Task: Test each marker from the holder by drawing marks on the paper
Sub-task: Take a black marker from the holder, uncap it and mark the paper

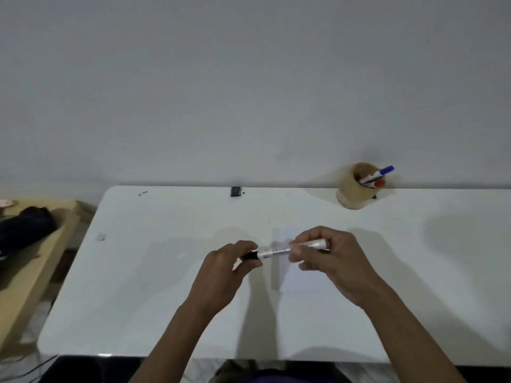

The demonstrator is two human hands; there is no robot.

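I hold a white-barrelled marker (279,251) level above the white table (166,286). My left hand (224,275) pinches its black cap end, and my right hand (331,261) grips the barrel's other end. Beneath my hands lies a white sheet of paper (298,280), faint against the table. A tan round holder (354,189) stands at the back right by the wall. It holds a blue-capped marker (385,170), a red-capped marker (378,184) and at least one more.
A small black object (235,191) sits at the table's far edge near the wall. A wooden bench (36,258) with a black bag (25,225) stands to the left, lower than the table. A small scrap (101,236) lies near the left edge.
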